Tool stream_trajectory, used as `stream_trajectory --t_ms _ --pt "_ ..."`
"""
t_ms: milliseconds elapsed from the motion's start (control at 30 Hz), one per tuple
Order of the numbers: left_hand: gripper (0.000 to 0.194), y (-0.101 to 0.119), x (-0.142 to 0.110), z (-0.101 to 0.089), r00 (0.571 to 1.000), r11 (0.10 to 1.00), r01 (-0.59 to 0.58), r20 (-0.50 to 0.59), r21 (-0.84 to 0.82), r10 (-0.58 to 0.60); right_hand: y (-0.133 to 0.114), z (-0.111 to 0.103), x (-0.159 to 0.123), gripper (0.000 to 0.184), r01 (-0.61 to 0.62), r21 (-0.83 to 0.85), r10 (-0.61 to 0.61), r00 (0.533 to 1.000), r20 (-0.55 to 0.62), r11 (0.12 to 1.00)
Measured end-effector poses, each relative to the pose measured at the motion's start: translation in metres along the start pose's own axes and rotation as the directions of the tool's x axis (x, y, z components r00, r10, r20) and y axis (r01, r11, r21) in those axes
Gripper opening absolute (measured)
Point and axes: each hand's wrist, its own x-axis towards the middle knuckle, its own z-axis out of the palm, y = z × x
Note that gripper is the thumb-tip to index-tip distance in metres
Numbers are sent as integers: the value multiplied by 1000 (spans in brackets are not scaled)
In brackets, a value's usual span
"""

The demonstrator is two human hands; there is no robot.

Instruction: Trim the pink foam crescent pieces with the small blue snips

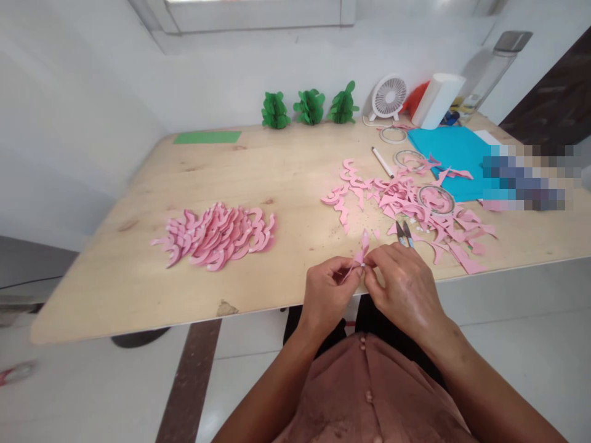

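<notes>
Just above the table's front edge, my left hand (330,292) pinches a pink paper piece (362,247) between thumb and fingers. The right hand (402,280) meets it from the other side, its thumb and forefinger pinched at a small white strip (362,264) on the paper. Most of that strip is hidden by the fingertips. Beyond my right hand lie small thread snips (404,232), blades pointing away. Pink paper offcuts (397,197) are strewn around them, with a tape roll (436,200) on top.
At the left lies a heap of curved pink paper cutouts (219,237). Green paper plants (309,107) line the wall, near a green strip (207,137). A white fan (389,96), a marker (382,162), blue sheets (462,151) and a clear bottle (494,77) stand or lie on the right.
</notes>
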Motion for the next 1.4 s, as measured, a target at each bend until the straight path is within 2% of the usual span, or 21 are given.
stream_trajectory --t_ms 267,600,1000,1400 --pt "12 1 3 -4 999 1000 16 32 3 -17 3 -4 4 17 95 -88 -93 995 29 992" --pt "12 4 7 -7 996 999 34 78 13 -35 2 -7 7 19 129 -107 -123 990 61 986" --pt "21 -1 14 -13 980 999 24 194 42 -32 7 -9 11 17 187 -101 -175 977 120 977" --pt "23 2 21 -16 964 993 99 240 63 -111 9 -9 14 17 221 -135 -199 967 160 966"
